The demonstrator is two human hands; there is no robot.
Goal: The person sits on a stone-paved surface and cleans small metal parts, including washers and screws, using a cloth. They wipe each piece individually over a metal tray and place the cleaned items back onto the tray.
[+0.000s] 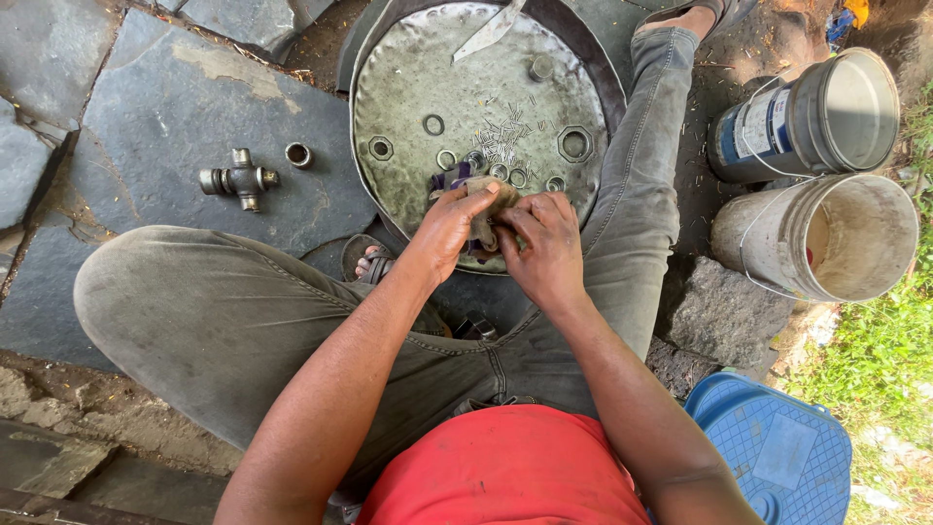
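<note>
in the centre of the frame, both hands meet over the near rim of a round dented metal tray (408, 78). the left hand (449, 228) is curled around a grubby rag (483, 216), thumb and fingers pinched into the cloth, and the right hand (546, 243) is folded in close against it, fingers bent onto the same bundle; whether a small part sits inside the cloth, i cannot tell. just above the knuckles, on the tray, lie loose needle rollers (501, 136) in a scatter, a few small rings and bearing cups (505, 172) beside them, and a hex nut (574, 144) to the right. over at the left of the frame, on the dark stone slabs (165, 107), sits a cross-shaped universal joint spider (239, 179) with one bearing cap (298, 155) just beside it, well apart from the hands. at the right edge, two worn plastic buckets (826, 233) lie tipped on their sides, one above the other. lower right, a blue plastic stool (777, 452) shows beside the grass.
</note>
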